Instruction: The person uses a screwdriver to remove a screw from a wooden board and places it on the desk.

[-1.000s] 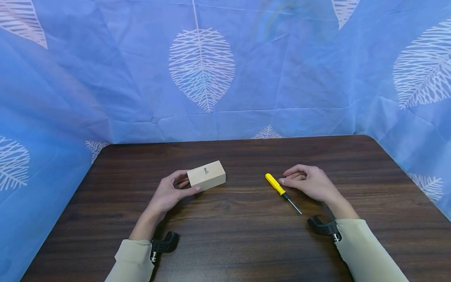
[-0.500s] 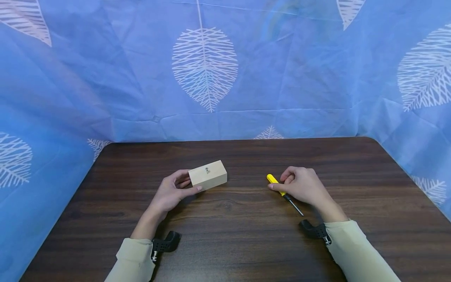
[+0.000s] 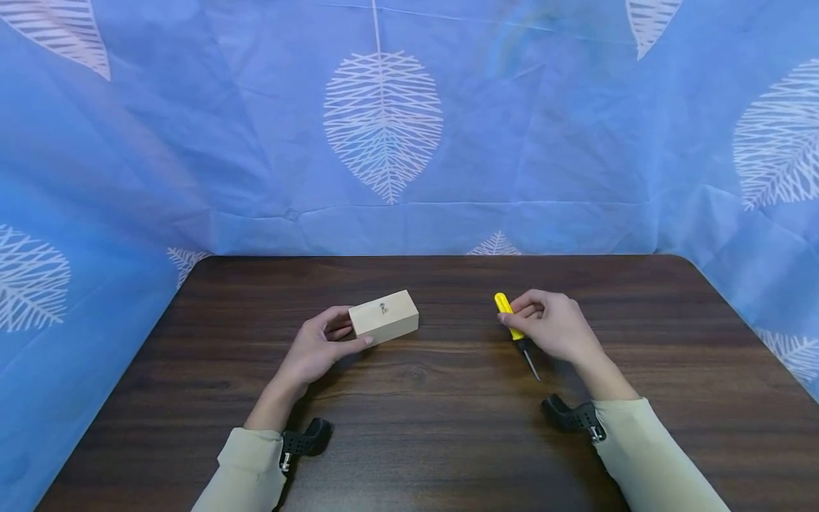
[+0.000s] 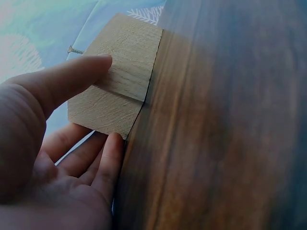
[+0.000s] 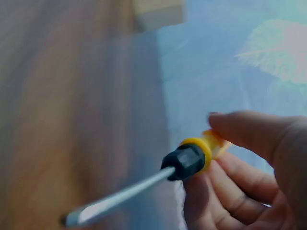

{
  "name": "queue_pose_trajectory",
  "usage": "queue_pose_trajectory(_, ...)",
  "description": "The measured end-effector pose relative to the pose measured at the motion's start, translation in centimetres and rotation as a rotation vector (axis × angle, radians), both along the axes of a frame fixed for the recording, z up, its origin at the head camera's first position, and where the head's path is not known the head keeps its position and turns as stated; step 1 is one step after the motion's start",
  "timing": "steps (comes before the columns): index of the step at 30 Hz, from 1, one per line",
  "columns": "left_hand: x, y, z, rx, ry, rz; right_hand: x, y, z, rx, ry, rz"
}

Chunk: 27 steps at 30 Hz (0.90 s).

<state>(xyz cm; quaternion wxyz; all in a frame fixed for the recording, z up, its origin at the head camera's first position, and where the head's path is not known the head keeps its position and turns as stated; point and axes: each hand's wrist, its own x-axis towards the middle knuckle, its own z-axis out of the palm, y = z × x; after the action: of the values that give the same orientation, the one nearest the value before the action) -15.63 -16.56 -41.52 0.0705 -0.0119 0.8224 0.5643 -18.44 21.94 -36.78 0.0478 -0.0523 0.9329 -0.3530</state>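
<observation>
A pale wooden block [image 3: 384, 320] sits on the table, a small screw [image 4: 74, 50] sticking out of its top face. My left hand [image 3: 318, 352] grips the block's left end, thumb on the near side and fingers at the end and behind. To the right, my right hand [image 3: 558, 328] pinches the yellow handle of a screwdriver [image 3: 502, 303] between thumb and fingers. The metal shaft [image 5: 127, 195] points down toward the person, its tip appearing just off the table. Part of the handle is hidden by the fingers.
The dark wood-grain table [image 3: 422, 427] has rounded far corners. Behind it and at its sides hangs a blue cloth [image 3: 269, 128] with white leaf prints. Black wrist mounts [image 3: 307, 436] stick out below both hands.
My right hand has moved left onto the screwdriver, taken hold of its handle and lifted it. The left hand keeps holding the block, while the head view has shifted slightly.
</observation>
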Motion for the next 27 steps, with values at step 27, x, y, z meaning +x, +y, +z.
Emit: queue_pose_trajectory(27, 0.0, 0.1, -0.1, 0.026, 0.013, 0.029, -1.8, -17.6, 4.2, -0.696, 0.508, 0.109)
